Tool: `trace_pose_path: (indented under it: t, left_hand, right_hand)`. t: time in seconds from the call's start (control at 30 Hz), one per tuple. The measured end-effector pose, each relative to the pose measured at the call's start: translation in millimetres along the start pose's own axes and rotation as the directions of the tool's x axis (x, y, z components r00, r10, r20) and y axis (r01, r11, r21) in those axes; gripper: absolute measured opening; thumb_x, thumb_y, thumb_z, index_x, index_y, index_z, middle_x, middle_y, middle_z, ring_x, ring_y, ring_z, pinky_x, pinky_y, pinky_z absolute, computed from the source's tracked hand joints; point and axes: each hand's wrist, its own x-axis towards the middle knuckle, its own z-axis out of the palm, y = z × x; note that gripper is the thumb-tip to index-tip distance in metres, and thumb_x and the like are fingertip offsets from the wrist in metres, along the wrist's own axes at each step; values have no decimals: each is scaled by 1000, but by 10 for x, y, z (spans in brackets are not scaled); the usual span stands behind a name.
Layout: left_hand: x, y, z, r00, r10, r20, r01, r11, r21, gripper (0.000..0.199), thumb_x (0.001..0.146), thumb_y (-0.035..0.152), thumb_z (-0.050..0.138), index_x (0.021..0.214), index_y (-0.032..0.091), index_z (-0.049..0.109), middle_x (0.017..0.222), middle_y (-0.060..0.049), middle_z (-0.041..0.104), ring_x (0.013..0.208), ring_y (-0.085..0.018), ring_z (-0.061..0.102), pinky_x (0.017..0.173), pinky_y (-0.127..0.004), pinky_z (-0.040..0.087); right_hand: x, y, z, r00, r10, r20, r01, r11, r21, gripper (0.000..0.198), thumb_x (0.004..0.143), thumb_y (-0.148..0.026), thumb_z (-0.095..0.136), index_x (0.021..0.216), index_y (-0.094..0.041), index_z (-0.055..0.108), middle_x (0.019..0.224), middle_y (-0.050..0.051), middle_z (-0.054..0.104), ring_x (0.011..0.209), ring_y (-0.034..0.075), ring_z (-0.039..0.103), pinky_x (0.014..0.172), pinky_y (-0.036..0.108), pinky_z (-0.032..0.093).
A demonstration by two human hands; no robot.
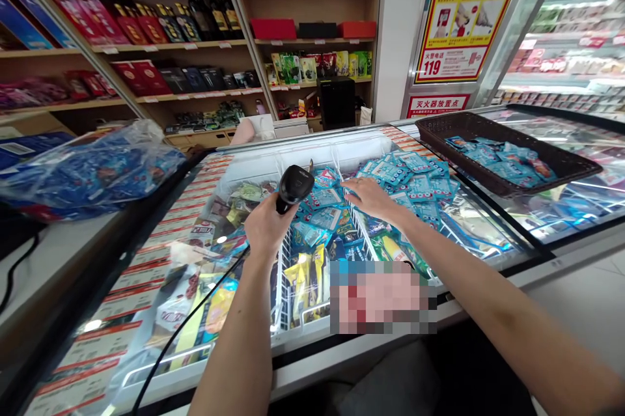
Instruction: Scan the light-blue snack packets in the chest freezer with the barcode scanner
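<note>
My left hand [266,227] is wrapped around the handle of a black barcode scanner [296,185], held above the freezer. A black cable [195,308] runs down toward the front. My right hand [368,196] reaches over a white wire divider [359,227], its fingers stretched out and slightly apart at the edge of the packets; whether the fingertips touch them I cannot tell. Blue ice cream packets [325,198] lie left of that divider, below the scanner. To its right is a larger heap of similar blue packets [415,175].
A brown plastic basket [508,188] with several blue packets stands on the freezer's right part. At left, a clear plastic bag [97,172] of blue packages lies on a counter. Yellow-wrapped ice creams [303,279] fill the front. Stocked shelves [312,41] rise behind. A pixelated patch hides the front edge.
</note>
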Motion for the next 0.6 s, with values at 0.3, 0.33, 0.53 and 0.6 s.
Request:
trace_pose_path:
  t: [0.3, 0.33, 0.53, 0.6]
  left_hand:
    - [-13, -31, -4, 999, -27, 33, 28, 999, -19, 50, 77, 64, 41, 96, 22, 61, 82, -8, 68, 80, -25, 63, 58, -27, 36]
    - [-16, -31, -8, 999, -26, 41, 27, 999, -19, 50, 77, 64, 41, 97, 22, 61, 82, -8, 68, 80, -25, 63, 58, -27, 36]
    - [-28, -37, -5, 999, 1, 40, 0, 1000, -12, 51, 78, 64, 39, 102, 24, 60, 85, -7, 68, 81, -26, 62, 58, -28, 36]
    - [-31, -32, -1, 999, 1, 43, 0, 1000, -11, 51, 78, 63, 38, 103, 25, 60, 86, -6, 68, 81, -25, 63, 58, -28, 36]
  right_hand:
    - [446, -136, 262, 976, -139, 167, 127, 988, 82, 58, 87, -42, 46, 138, -16, 36, 133, 12, 47, 116, 26, 46, 95, 39, 36]
    - [473, -133, 276, 976, -127, 176, 115, 990, 78, 60, 85, -44, 49, 137, -17, 37, 129, 13, 51, 114, 27, 46, 93, 40, 37]
    - [532, -133, 274, 991, -14, 136, 11, 1000, 24, 73, 71, -51, 65, 132, -16, 45, 114, 12, 57, 107, 26, 48, 92, 37, 36]
    - [518, -136, 251, 994, 78, 77, -78, 997, 5, 75, 65, -53, 69, 129, -19, 47, 113, 11, 56, 106, 25, 49, 90, 36, 38]
